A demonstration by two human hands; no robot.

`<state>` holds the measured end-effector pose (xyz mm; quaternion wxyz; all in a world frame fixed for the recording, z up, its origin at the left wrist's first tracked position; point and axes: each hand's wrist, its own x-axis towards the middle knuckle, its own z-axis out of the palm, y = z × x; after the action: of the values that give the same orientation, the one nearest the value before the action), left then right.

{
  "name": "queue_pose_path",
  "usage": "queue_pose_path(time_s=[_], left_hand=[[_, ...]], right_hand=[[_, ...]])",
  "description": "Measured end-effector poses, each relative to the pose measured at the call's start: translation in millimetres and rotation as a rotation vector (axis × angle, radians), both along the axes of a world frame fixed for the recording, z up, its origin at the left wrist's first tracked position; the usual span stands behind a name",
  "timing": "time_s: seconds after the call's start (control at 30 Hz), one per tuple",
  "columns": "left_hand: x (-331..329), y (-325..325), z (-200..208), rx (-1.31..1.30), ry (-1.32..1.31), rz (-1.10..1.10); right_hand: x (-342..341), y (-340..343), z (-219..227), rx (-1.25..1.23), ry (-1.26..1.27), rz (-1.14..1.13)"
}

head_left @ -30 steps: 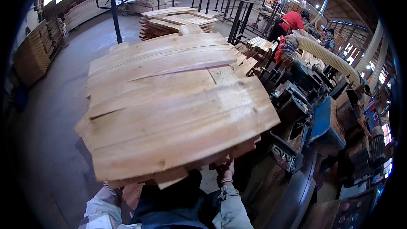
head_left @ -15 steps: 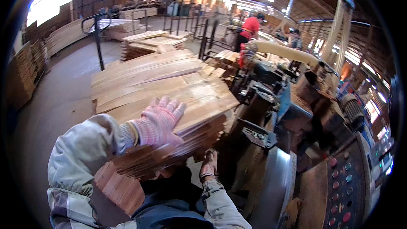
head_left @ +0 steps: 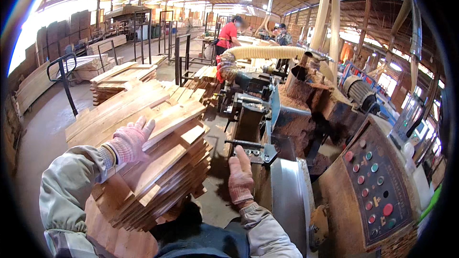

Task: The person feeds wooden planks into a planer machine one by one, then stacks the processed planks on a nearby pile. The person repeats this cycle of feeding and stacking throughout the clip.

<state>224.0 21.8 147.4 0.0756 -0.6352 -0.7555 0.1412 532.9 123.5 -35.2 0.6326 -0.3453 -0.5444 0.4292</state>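
Note:
My left hand, in a pink-and-white knit glove, lies with spread fingers on a stack of wooden boards. The stack has uneven ends, and its upper boards sit slightly askew. My right hand, gloved with bare-looking fingertips, is off the stack, held up with fingers stretched and nothing seen in them. It is nearest to a woodworking machine's metal bracket and the curved steel plate beside it. More boards lie low at my left, below the stack.
A control panel with coloured buttons stands at the right. Sawdust covers the machine housing beneath a ribbed hose. A cart handle and another board pile stand ahead-left. A person in red works farther off.
The view has turned right. My right hand has come up from beside the stack toward the machine, its fingers now stretched. My left hand remains on the boards.

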Motion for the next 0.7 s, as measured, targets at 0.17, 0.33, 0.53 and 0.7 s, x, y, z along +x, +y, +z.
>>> queue_pose_path(time_s=[0.17,0.33,0.53,0.7], left_hand=[[-3,6,13,0.039,-0.128,-0.113],[53,16,31,0.075,-0.096,-1.051],[187,60,-17,0.125,0.146,-1.663],[259,76,-83,0.431,-0.024,-1.720]], right_hand=[[11,-17,128,0.781,-0.780,0.096],[55,-54,174,1.001,-1.370,-0.045],[168,-150,97,0.267,-1.331,-0.072],[222,-280,10,-0.150,-1.435,-0.532]])
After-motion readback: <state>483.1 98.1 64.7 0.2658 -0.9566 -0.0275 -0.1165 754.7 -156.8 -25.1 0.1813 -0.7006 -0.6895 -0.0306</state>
